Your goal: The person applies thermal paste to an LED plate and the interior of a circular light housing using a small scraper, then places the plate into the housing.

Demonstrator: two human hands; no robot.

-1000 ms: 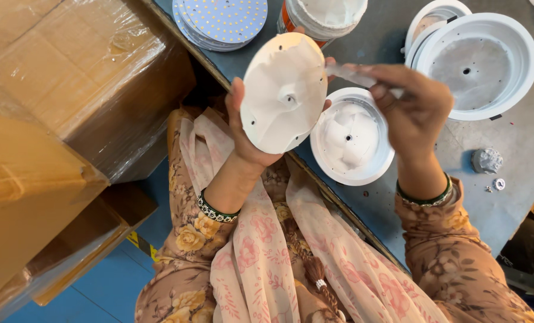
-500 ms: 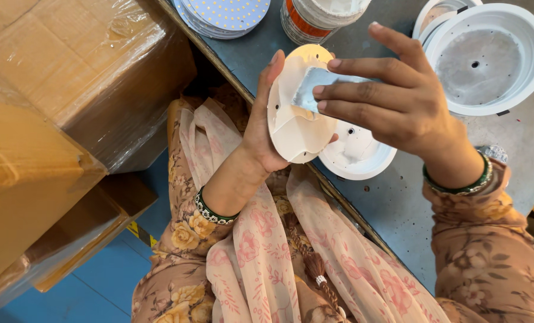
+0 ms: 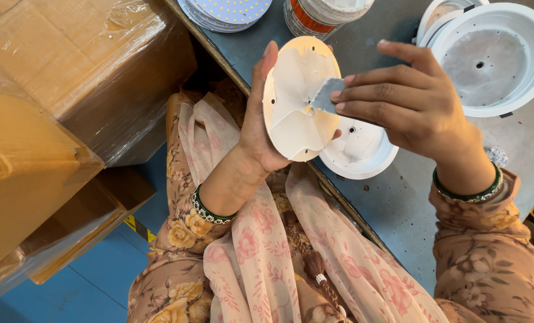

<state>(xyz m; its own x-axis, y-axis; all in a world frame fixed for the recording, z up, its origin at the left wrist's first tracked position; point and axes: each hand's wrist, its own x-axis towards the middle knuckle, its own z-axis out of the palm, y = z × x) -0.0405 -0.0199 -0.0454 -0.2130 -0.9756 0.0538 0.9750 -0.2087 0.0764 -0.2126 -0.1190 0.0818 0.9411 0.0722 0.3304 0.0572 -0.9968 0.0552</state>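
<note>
Left hand (image 3: 261, 137) grasps a round disc (image 3: 300, 98) coated with white paste. Right hand (image 3: 410, 104) pinches a grey spreader (image 3: 325, 98) against it, above the worktop (image 3: 398, 203).

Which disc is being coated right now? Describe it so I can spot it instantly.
Start at the blue-grey table and find its near edge, where both hands meet above a white dish. The left hand holds a round white disc upright by its rim, while the right hand presses a small grey blade to it. Unlike the stacked dotted discs, it is smeared with white paste.
</note>
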